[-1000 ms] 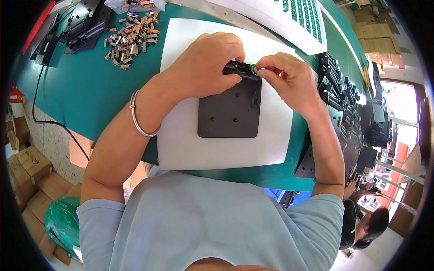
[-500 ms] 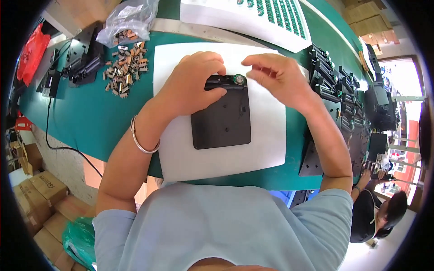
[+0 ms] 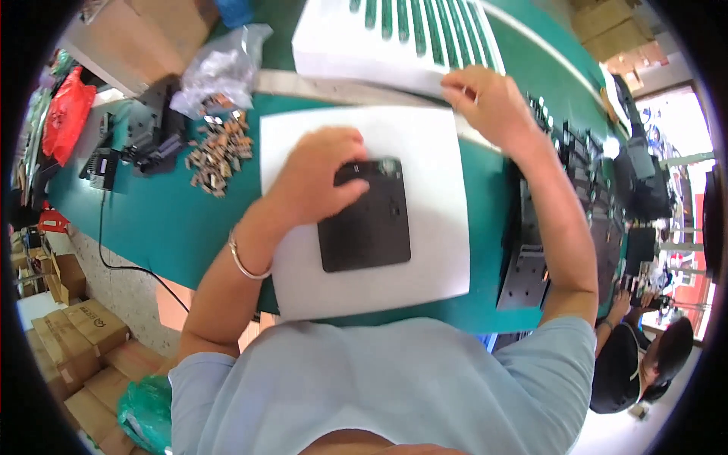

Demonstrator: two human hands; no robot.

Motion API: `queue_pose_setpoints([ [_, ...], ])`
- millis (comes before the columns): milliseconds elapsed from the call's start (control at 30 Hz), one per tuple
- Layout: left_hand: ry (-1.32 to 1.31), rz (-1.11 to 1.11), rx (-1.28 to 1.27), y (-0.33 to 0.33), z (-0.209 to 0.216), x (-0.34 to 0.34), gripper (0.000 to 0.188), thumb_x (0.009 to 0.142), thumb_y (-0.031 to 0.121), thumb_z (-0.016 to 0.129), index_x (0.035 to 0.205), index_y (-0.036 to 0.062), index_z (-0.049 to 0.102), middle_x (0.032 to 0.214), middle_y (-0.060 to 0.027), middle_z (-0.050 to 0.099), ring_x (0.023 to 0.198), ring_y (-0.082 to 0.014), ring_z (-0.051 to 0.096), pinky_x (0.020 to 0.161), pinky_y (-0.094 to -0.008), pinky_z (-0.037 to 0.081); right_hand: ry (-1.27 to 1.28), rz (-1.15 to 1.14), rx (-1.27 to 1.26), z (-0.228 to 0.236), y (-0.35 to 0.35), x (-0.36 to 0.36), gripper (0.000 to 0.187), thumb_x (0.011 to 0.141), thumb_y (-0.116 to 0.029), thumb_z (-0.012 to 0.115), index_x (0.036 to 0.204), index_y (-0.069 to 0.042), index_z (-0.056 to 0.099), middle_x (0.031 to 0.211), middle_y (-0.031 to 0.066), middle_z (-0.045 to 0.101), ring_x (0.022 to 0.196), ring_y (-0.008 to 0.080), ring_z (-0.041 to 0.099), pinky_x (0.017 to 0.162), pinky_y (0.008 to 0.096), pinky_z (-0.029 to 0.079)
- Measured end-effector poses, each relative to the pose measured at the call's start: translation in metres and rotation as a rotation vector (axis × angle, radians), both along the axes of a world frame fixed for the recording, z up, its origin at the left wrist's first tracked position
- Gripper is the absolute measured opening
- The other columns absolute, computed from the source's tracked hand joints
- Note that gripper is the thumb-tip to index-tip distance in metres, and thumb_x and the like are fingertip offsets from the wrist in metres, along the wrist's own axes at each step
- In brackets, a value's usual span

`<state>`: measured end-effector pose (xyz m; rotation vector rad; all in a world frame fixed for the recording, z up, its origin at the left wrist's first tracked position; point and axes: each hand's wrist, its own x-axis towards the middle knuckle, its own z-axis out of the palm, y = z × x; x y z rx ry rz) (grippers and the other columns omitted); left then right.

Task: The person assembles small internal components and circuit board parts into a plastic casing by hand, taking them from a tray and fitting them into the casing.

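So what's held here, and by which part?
The left hand seems to hold the black plate at its far left corner, between thumb and fingers. Whether the right hand holds anything cannot be told.

The plate (image 3: 365, 235) is black, the sheet (image 3: 436, 250) white, the bench (image 3: 159, 224) green, the tray (image 3: 356, 62) white with parallel green rows, and the shirt (image 3: 379, 379) pale blue.

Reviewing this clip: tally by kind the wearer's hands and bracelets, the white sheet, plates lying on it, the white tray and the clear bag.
Left hand and right hand: 2
Silver bracelet: 1
White sheet: 1
Black plate: 1
White tray: 1
Clear plastic bag: 1
Total: 7
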<state>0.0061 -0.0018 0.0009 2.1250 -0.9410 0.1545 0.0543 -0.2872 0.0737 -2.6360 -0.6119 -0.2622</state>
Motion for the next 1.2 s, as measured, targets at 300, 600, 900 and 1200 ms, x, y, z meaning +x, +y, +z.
queue_pose_setpoints([
  [300,0.04,-0.006,-0.001,-0.002,0.001,0.002,0.032,0.067,0.011,0.079,0.093,0.0067,0.061,0.11,-0.0104,0.061,0.102,-0.0321,0.058,0.092,-0.0414,0.044,0.055,-0.06,-0.115,0.008,0.047,0.096,0.019,0.084,-0.016,0.059,0.096,-0.011,0.073,0.094,0.0139,0.07,0.09,0.0343,0.066,0.081,0.0434,0.051],
  [600,-0.046,-0.018,-0.096,-0.007,-0.003,0.003,0.028,0.067,0.013,0.078,0.087,0.0058,0.06,0.095,-0.0065,0.059,0.094,-0.0292,0.057,0.083,-0.0414,0.045,0.003,-0.17,-0.047,-0.016,0.098,0.163,0.022,0.085,-0.018,0.054,0.093,-0.015,0.073,0.096,0.0126,0.071,0.092,0.0337,0.066,0.081,0.0451,0.053],
  [900,-0.016,-0.002,-0.016,-0.005,-0.011,0.004,0.031,0.068,0.016,0.079,0.09,0.0088,0.058,0.107,-0.0069,0.06,0.1,-0.0307,0.057,0.087,-0.0426,0.044,0.1,0.161,-0.185,0.008,0.154,0.124,0.021,0.083,-0.021,0.063,0.096,-0.008,0.073,0.086,0.0141,0.071,0.079,0.0289,0.068,0.073,0.0381,0.054],
  [1200,-0.027,0.051,-0.034,-0.006,-0.018,0.002,0.027,0.07,0.018,0.074,0.092,0.0075,0.062,0.101,-0.0082,0.061,0.104,-0.0275,0.058,0.093,-0.0423,0.042,0.186,0.49,-0.102,-0.032,0.217,0.05,0.025,0.082,-0.016,0.07,0.106,-0.011,0.069,0.093,0.0126,0.07,0.082,0.0291,0.068,0.073,0.0385,0.053],
])
